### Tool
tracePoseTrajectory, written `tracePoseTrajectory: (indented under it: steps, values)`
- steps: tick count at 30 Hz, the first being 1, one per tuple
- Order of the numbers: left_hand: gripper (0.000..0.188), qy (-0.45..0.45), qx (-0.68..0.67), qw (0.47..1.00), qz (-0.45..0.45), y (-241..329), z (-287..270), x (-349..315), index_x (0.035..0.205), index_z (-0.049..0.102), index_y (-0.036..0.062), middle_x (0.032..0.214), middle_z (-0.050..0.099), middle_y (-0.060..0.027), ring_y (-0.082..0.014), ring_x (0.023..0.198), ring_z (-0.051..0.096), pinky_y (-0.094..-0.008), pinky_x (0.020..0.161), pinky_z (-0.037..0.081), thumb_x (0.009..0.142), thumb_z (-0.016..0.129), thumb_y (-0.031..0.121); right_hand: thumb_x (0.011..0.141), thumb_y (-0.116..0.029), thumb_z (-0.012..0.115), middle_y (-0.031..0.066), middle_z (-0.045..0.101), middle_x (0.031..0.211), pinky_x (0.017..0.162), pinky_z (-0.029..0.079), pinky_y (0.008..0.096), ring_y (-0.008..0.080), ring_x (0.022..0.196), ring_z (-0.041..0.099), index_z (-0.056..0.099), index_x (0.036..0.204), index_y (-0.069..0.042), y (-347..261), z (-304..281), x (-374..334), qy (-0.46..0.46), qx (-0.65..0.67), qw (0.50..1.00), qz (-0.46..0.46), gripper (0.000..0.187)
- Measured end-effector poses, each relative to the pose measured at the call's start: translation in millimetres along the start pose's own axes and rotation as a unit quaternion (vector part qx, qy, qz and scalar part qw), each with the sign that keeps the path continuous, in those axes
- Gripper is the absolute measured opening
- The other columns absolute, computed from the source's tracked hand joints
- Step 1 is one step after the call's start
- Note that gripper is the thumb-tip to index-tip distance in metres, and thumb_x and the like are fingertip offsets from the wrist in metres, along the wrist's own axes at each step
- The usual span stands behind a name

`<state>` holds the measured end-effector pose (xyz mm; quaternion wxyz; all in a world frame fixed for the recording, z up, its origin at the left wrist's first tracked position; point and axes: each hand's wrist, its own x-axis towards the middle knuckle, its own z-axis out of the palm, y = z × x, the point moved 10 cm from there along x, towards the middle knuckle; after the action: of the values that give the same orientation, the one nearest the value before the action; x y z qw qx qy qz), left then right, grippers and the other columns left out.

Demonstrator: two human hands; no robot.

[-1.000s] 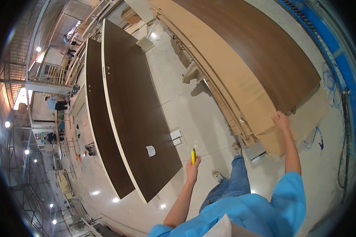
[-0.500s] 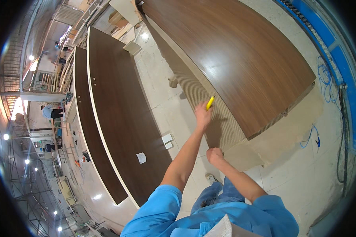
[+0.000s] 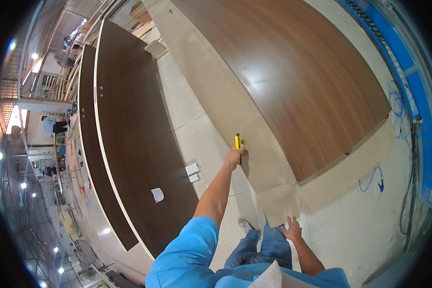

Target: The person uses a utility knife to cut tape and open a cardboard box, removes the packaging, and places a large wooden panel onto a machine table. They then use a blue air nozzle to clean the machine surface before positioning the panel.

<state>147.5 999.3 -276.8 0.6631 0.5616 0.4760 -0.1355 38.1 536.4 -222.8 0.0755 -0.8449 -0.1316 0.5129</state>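
Workshop floor of pale tiles (image 3: 192, 129) stretches under a person in a blue shirt, seen from above, bending over a large brown panel (image 3: 293, 77) that lies flat on corrugated cardboard (image 3: 240, 110). The left hand (image 3: 235, 156), arm stretched far forward, is clenched around a yellow knife (image 3: 237, 144) whose tip stands at the cardboard's left strip, just beside the panel's long edge. The right hand (image 3: 293, 229), fingers spread and holding nothing, presses the near corner of the cardboard down by the person's shoe (image 3: 247, 224). Judging by the scene, the panel's top face is already bare, while cardboard remains under it and juts out along its left and near sides, so trimming or unwrapping looks only partly done. To the left, two more dark panels (image 3: 134, 139) stand on edge; a blue cable (image 3: 372, 177) lies at right.
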Motion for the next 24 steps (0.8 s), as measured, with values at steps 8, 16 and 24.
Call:
tracePoseTrajectory:
  steps: [8,16,24]
  values:
    - [0.05,-0.001,-0.026,0.999,0.021,-36,3,-96,0.142,0.043,0.0167,0.108,0.059,-0.0036,-0.0185,0.1,0.058,-0.0363,0.08,0.045,0.099,0.052,0.04,0.085,-0.038,0.062,0.0295,0.062,0.115,0.096,0.045,0.0473,0.0432,0.111,0.058,0.037,0.144,-0.005,-13,-31,59,0.003,0.082,0.997,0.0,0.072]
    - [0.042,0.048,-0.201,0.978,-0.005,-112,-3,-223,0.128,0.051,0.0123,0.102,0.063,-0.0088,-0.0168,0.082,0.063,-0.03,0.067,0.049,0.098,0.052,0.042,0.087,-0.03,0.061,0.0278,0.065,0.107,0.094,0.047,0.0431,0.0383,0.106,0.062,0.055,0.127,-0.001,-88,-63,81,0.09,0.186,0.975,-0.08,0.05]
    - [0.033,0.11,-0.287,0.951,0.008,-231,-65,-392,0.111,0.054,0.0098,0.083,0.061,-0.0086,-0.011,0.058,0.052,-0.0264,0.051,0.043,0.097,0.052,0.039,0.09,-0.017,0.057,0.0142,0.066,0.079,0.051,0.051,0.0337,0.0208,0.059,0.064,0.058,0.112,0.001,-100,4,44,0.039,0.148,0.983,-0.097,0.029]
